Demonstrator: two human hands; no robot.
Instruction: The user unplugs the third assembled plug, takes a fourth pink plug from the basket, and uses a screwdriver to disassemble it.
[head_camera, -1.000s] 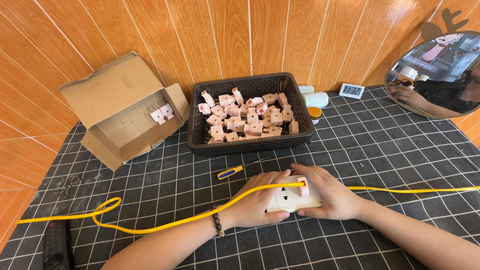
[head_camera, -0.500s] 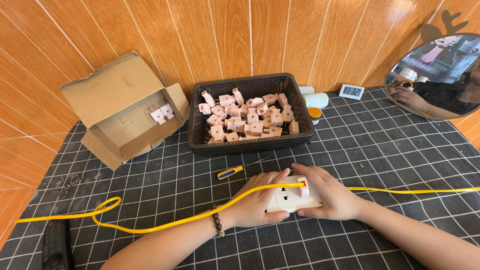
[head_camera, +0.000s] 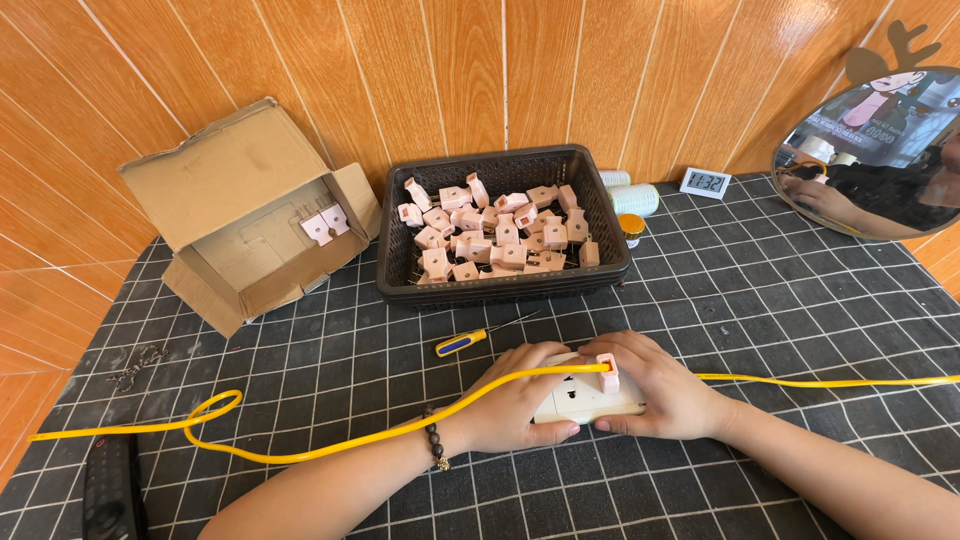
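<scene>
From where I'm watching, the white plastic power strip (head_camera: 585, 400) sits flat on the black gridded cutting mat (head_camera: 700, 300) just in front of the dark woven basket of pink plugs (head_camera: 500, 225), so I'd pin it down firmly and keep the small pink plug (head_camera: 607, 372) on the yellow cable (head_camera: 330, 450) going straight down, no wobble. Left hand (head_camera: 515, 400) is curled closed around the strip's near end with its wrist low, and right hand (head_camera: 665, 390) is cupped over the far end, fingers pinched together on the plug.
</scene>
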